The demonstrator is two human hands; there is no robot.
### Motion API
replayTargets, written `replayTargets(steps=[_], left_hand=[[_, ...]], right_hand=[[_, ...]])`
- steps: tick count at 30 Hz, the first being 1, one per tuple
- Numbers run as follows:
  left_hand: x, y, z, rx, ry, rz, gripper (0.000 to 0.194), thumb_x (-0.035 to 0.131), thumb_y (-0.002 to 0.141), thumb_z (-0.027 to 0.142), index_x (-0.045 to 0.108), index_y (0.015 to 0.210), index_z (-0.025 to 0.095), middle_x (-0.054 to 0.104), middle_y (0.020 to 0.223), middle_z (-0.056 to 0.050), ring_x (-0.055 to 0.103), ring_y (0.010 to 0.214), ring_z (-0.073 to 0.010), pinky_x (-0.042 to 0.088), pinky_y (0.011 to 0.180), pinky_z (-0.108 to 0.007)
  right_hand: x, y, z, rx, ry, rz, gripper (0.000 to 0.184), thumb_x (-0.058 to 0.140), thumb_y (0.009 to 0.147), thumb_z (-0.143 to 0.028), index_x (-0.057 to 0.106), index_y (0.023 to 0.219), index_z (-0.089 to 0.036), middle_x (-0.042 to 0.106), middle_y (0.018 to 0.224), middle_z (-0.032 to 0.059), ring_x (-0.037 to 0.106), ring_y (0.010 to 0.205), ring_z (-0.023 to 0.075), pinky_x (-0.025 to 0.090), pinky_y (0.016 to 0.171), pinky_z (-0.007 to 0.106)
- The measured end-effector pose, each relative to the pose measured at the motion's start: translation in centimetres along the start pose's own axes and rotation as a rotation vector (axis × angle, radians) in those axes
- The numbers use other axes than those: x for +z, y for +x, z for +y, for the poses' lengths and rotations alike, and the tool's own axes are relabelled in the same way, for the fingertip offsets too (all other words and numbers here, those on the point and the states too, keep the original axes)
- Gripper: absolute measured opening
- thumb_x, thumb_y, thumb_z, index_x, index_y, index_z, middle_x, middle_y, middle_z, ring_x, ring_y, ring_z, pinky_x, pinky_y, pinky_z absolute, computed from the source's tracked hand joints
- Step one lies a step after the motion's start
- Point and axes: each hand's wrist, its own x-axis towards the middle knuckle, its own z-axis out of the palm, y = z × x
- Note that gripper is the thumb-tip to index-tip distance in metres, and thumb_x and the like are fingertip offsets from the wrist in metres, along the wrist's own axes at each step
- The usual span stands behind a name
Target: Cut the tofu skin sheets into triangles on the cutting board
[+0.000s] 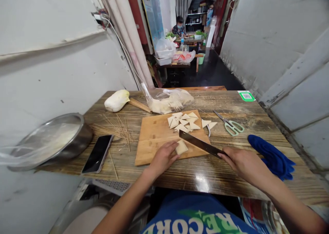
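Note:
My right hand [238, 160] grips the handle of a kitchen knife [196, 143], its dark blade slanting over the wooden cutting board [150, 134]. On the board, the thumb and fingers of my left hand [164, 155] close on the left edge of a pale square tofu piece [181, 147]. The blade is just beyond that square; whether they touch I cannot tell. Several pale triangular pieces [183, 122] lie heaped toward the board's far right. Two more triangles [208, 123] rest at its right edge.
Green-handled scissors [232, 127] and a blue cloth [271, 157] lie to the right. Beyond the board are a plastic bag [171, 102] and a cabbage [117, 100]. Leftward are thin wooden sticks [117, 129], a phone [97, 153] and a metal basin [77, 146]. A person [179, 26] is far back.

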Motion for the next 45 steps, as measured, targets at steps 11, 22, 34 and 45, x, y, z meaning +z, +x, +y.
replayTargets(steps=[11, 22, 34, 45], left_hand=[[1.3, -0.5, 2.1, -0.147, 0.095, 0.126, 0.041, 0.060, 0.075, 0.013, 0.053, 0.115, 0.014, 0.061, 0.117, -0.013, 0.056, 0.110, -0.0258, 0.046, 0.097, -0.046], [2.0, -1.7, 2.5, -0.122, 0.152, 0.306, 0.044, 0.062, 0.082, 0.022, 0.047, 0.122, 0.016, 0.052, 0.126, -0.017, 0.050, 0.119, -0.0272, 0.047, 0.098, -0.046], [4.1, -3.8, 1.3, 0.216, 0.312, 0.361, 0.038, 0.041, 0.091, 0.008, 0.047, 0.129, 0.013, 0.063, 0.113, -0.016, 0.055, 0.112, -0.0257, 0.052, 0.093, -0.046], [4.4, -3.7, 1.5, 0.212, 0.310, 0.355, 0.042, 0.035, 0.092, 0.008, 0.043, 0.133, 0.012, 0.061, 0.118, -0.018, 0.049, 0.122, -0.0278, 0.049, 0.096, -0.048]], right_hand=[[0.2, -0.3, -0.5, 0.012, 0.019, -0.013, 0.036, 0.031, 0.097, -0.039, 0.056, 0.079, -0.019, 0.065, 0.063, 0.0046, 0.063, 0.057, 0.0187, 0.033, 0.051, 0.027], [0.1, 0.0, -1.1, 0.010, 0.021, -0.001, 0.037, 0.031, 0.097, -0.039, 0.055, 0.078, -0.020, 0.066, 0.067, 0.0037, 0.065, 0.059, 0.0208, 0.035, 0.052, 0.029], [-2.1, 2.9, -2.0, -0.133, -0.022, -0.059, 0.032, 0.034, 0.096, -0.035, 0.058, 0.081, -0.020, 0.067, 0.067, 0.0045, 0.064, 0.060, 0.0200, 0.035, 0.052, 0.027], [-3.5, 4.3, -2.7, -0.196, -0.046, -0.188, 0.026, 0.038, 0.096, -0.031, 0.056, 0.081, -0.020, 0.068, 0.069, 0.0043, 0.066, 0.063, 0.0209, 0.035, 0.051, 0.028]])
